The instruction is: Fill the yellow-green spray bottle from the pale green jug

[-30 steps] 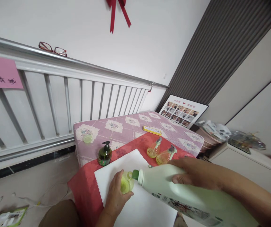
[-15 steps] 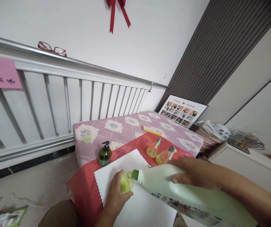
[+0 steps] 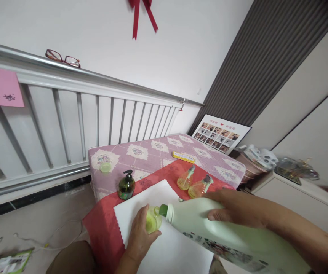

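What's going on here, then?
A person's left hand holds a small clear bottle with yellow-green contents over a white sheet. The right hand grips a large pale green bottle, tipped on its side with its green spout at the small one's mouth. Whether liquid is running can't be made out. Nearby stand a dark green pump bottle and, farther right, two bottles with yellow liquid.
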Available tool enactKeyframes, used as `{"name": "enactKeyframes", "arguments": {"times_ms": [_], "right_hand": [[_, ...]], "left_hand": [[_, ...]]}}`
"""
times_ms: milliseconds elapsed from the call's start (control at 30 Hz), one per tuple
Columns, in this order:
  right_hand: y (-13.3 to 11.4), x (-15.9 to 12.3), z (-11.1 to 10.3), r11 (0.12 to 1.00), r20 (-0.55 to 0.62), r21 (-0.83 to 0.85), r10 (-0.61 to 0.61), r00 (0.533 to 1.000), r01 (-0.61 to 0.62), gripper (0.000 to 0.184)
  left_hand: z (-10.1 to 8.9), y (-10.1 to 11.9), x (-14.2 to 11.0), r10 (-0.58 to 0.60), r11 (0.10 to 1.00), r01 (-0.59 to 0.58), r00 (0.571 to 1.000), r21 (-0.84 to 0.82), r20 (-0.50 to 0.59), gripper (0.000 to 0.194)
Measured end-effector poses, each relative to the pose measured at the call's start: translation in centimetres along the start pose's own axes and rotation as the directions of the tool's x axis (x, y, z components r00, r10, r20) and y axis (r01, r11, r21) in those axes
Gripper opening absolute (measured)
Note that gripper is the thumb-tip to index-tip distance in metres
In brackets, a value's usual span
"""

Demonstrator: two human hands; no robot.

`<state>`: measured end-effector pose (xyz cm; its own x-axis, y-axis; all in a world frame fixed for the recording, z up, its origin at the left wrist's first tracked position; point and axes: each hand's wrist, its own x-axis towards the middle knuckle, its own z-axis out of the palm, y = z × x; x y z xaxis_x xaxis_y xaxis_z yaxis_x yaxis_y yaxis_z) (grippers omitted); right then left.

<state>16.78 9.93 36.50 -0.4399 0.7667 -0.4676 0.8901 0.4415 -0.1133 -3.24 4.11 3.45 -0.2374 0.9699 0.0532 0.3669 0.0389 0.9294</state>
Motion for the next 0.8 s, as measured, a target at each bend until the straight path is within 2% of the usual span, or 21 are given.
{"name": "enactKeyframes", "arguments": {"times_ms": [367, 633, 800], "right_hand": [[-0.23, -0.09, -0.34, 1.0, 0.049, 0.001, 0.0, 0.999, 0.0, 0.044], [0.45, 0.22, 0.24, 1.0, -0.002, 0.016, -0.025, 1.0, 0.025, 0.04], [0.39, 0.18, 0.13, 1.0, 0.008, -0.009, -0.019, 1.0, 0.019, 0.039]], "left_hand": [[0.21, -0.34, 0.11, -0.012, 1.0, 0.012, 1.0, 0.006, 0.012, 0.093], [0.25, -0.51, 0.01, 0.027, 0.999, -0.028, 1.0, -0.016, -0.011, 0.088], [0.2, -0.42, 0.04, 0.015, 1.0, -0.015, 1.0, -0.027, -0.007, 0.089]]}}
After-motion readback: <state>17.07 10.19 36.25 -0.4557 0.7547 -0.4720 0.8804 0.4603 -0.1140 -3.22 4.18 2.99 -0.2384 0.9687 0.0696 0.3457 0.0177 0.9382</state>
